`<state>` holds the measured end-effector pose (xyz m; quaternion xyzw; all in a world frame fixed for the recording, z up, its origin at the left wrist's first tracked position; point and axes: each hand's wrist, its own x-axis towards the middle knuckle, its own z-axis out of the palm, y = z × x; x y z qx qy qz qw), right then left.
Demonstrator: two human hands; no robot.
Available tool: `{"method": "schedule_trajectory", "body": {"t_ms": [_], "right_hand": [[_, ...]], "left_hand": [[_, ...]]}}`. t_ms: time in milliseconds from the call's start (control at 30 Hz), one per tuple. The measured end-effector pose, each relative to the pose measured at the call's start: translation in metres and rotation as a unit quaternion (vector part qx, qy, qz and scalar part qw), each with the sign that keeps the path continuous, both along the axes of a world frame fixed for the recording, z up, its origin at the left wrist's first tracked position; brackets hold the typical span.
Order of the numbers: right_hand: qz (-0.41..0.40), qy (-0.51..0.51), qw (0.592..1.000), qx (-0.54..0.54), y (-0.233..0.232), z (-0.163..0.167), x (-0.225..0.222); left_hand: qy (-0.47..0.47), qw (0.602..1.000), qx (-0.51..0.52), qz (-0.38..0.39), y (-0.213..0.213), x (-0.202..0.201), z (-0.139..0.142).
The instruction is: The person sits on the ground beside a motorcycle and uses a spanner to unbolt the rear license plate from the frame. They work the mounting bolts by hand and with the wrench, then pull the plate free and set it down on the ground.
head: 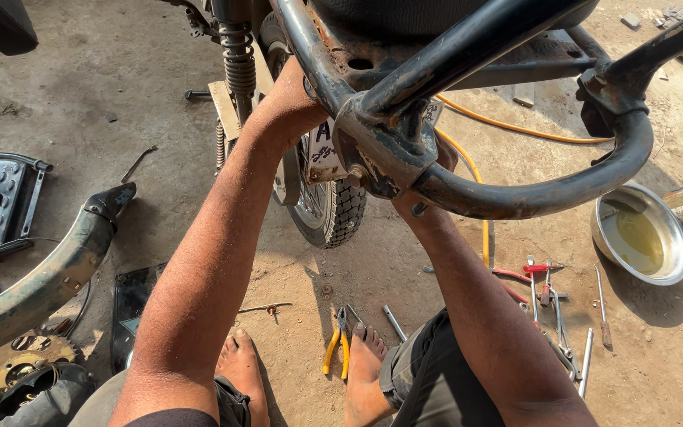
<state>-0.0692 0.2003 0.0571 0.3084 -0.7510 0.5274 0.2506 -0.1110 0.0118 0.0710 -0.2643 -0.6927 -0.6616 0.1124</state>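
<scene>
Overhead, rusty frame tube (515,198) hides both hands' grip; yellow pliers (337,344) lie below.

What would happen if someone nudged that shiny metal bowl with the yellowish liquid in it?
The metal bowl has a rounded underside and rests on uneven dirt, so it would probably rock or tip rather than slide. The yellowish liquid looks shallow and oily; it would likely slosh toward the rim. The polished wall may feel slippery, especially if oily.

Only sign here is a small white rectangular number plate (322,150) with dark lettering. It hangs behind the rusty frame, just beside the rear tyre (333,209).
</scene>
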Motion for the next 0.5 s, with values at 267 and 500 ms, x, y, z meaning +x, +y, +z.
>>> {"method": "schedule_trajectory", "body": {"t_ms": [267,500], "right_hand": [[0.012,-0.004,1.000,-0.012,-0.006,0.003,0.000],[0.011,-0.011,1.000,-0.027,-0.009,0.001,-0.002]], "left_hand": [[-0.041,0.998,0.041,0.040,-0.003,0.011,0.011],[-0.081,0.987,0.130,-0.042,-0.004,0.012,-0.007]]}}
